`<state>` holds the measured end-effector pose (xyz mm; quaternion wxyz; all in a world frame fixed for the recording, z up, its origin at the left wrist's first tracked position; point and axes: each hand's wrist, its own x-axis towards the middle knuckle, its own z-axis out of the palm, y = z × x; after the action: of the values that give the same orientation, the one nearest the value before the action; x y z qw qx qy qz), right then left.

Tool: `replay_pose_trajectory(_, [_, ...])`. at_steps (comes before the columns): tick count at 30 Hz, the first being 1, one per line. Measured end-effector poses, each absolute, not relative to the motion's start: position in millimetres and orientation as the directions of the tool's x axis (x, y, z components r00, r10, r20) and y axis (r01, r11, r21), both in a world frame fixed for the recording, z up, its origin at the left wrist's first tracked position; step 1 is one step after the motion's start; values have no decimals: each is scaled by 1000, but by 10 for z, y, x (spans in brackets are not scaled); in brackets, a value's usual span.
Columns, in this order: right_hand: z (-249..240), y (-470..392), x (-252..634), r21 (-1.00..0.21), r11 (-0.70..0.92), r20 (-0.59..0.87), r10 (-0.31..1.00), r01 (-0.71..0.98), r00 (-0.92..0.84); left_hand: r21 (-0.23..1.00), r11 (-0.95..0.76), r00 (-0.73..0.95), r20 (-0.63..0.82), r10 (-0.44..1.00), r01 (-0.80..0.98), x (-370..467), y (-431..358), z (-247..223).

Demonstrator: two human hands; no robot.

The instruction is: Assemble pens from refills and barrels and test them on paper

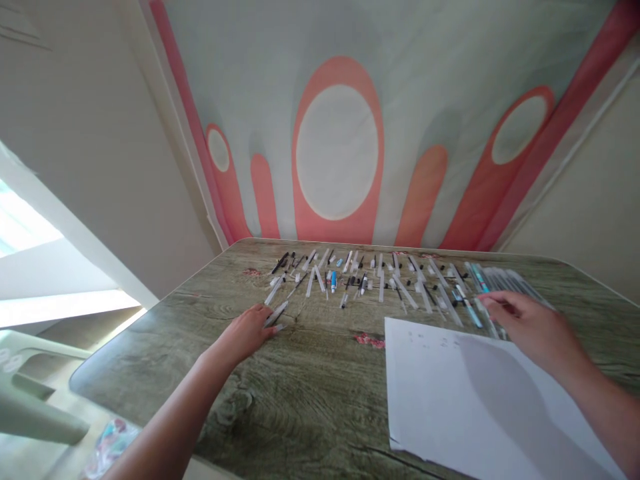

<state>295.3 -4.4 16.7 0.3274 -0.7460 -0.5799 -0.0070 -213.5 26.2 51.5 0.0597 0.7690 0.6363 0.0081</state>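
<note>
At the left of the table, my left hand rests low with its thumb and fingers closed around a clear pen barrel, which points away to the upper right. My right hand hovers over the right end of the pen parts, above the paper's far edge. Its thumb and index finger are pinched together; what is between them is too blurred to make out. Close to those fingertips lie a light-blue and white pen and another blue pen. Clear barrels, dark refills and small caps lie spread in rough rows.
White paper with faint marks lies at the front right of the wood-grain table. Several clear pens lie side by side at the far right. A blue and white tube sits mid-row. A green plastic stool stands at the left.
</note>
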Motion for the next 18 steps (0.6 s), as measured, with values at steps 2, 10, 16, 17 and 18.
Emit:
replay_pose_trajectory(2, [171,-68,2869,-540,-68,309,911,839,272,110,-225,232,-64,971,968,-2117,280,499])
replay_pose_trajectory(10, [201,-172,2446,-606,24,233,961,795,148,182,-386,398,-34,917,904,-1682,204,355])
replay_pose_trajectory(16, [327,-277,1975,-605,200,237,969,771,-65,291,-488,523,-52,851,823,-1055,103,329])
replay_pose_trajectory(17, [325,-284,1893,-604,230,227,967,763,-111,300,-496,534,-53,844,815,-952,95,328])
replay_pose_trajectory(18, [315,-286,1812,-599,253,220,964,760,-147,306,-503,542,-53,839,808,-857,90,328])
